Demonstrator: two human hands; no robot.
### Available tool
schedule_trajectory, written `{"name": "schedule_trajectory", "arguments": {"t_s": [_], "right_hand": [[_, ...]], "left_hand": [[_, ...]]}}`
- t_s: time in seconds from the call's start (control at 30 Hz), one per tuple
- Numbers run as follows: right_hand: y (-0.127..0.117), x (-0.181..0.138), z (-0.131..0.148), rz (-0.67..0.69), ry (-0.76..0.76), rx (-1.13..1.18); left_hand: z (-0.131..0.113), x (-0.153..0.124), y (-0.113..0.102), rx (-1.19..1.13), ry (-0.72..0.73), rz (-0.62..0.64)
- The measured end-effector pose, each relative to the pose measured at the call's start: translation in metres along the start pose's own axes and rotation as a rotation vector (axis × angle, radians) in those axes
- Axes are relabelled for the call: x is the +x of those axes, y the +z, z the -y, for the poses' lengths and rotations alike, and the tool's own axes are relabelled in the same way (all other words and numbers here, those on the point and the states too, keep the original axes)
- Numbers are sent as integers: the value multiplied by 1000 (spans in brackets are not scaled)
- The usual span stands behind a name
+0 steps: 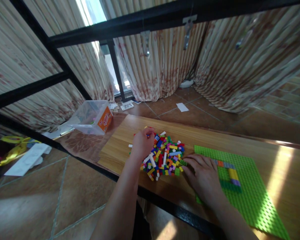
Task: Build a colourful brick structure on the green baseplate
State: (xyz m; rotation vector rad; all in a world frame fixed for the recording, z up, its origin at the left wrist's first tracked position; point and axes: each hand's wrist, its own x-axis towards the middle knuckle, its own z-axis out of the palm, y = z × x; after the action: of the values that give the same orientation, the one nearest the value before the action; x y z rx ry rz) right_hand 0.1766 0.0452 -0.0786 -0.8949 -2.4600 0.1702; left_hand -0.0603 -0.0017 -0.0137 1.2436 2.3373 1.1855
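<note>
A heap of small multicoloured toy bricks [162, 156] lies on the wooden tabletop. My left hand [142, 143] reaches into the far left of the heap with its fingers curled together; what they hold, if anything, is hidden. At the right edge of the heap, the thumb and forefinger of my right hand [203, 173] pinch a dark green brick [183, 162]. Under and beside that hand lies a bright green studded baseplate [252, 186]. On it, coloured bricks [232, 174] form part of an outline, with grey, orange, yellow, purple and green pieces; my right hand covers its left portion.
A clear plastic box [90, 115] with an orange label stands left of the wooden board [120, 136]. Black metal bars [130, 25] cross in front and along the near edge. Patterned curtains [162, 66] hang behind, and papers [182, 107] lie on the tiled floor.
</note>
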Motion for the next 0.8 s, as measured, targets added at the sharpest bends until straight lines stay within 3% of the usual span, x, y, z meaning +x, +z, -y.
{"name": "schedule_trajectory", "arguments": {"t_s": [0.13, 0.4, 0.8], "right_hand": [[4, 1, 7, -20, -19, 35], [5, 0, 8, -44, -9, 81], [2, -1, 2, -57, 16, 132]], "left_hand": [[3, -4, -7, 305, 7, 94], [-8, -11, 12, 666, 83, 101], [-8, -13, 15, 626, 75, 109]]}}
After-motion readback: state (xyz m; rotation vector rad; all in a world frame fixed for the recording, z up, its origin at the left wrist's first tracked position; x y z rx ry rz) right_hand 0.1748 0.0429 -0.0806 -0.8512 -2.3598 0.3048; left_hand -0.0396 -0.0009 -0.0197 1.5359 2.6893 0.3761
